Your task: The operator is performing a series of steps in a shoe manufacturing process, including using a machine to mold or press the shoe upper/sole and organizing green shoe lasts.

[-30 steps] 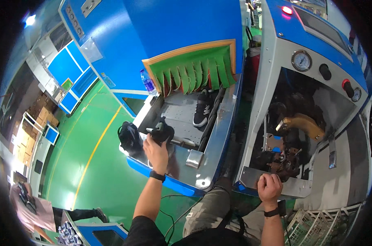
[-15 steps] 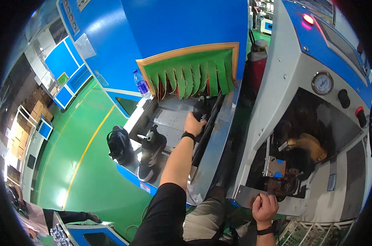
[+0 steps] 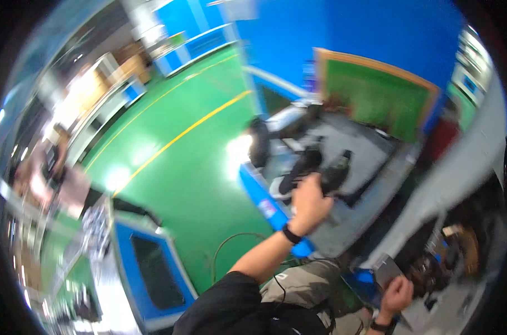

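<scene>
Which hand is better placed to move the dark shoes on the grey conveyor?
Left. The left hand already touches a dark shoe on the grey conveyor; the right hand sits low by the machine.

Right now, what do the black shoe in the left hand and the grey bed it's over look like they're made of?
The black shoe under the left hand looks like matte fabric or synthetic upper, with no gloss; motion blur leaves this uncertain. A second dark shoe beside it has a paler, rubber-like sole. The grey bed looks like dull belt or painted metal, flat and even in tone; I cannot tell which.

L hand (image 3: 308,202) grips black shoe (image 3: 335,174); R hand (image 3: 397,294) on grey machine ledge (image 3: 388,271).
</scene>
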The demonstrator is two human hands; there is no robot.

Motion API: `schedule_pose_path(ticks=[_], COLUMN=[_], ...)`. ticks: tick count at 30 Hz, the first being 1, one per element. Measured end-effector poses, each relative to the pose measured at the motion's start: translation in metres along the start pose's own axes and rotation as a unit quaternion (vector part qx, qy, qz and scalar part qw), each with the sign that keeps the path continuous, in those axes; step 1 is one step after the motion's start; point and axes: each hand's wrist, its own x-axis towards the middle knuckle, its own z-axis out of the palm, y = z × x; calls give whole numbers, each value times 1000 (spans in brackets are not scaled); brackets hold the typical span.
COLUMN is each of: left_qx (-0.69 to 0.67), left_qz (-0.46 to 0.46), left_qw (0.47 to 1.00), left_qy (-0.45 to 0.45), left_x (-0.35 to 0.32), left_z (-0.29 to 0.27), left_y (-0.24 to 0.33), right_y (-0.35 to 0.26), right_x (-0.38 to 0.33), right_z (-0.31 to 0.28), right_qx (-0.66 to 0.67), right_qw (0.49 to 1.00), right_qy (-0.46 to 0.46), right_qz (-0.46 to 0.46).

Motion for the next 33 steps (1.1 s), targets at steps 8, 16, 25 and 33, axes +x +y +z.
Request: schedule_pose_path(ticks=[8,16,25,33], left_qx=[-5,3,3,-156], left_qz=[-47,-40,-30,2], left_qw=[998,998,999,986], left_qy=[-38,-45,-18,-61], left_x=[-50,-48,-55,-41], left_z=[-20,-13,-21,-27], left_y=[-24,-11,-11,-33], right_y=[-29,-12,-24,44], right_x=[4,7,2,0], right_z=[-26,-22,-37,25], right_qx=[-50,-29,-15,20], right_qw=[995,994,998,994], right_qy=[62,92,46,100], right_qz=[-55,-47,-44,-31])
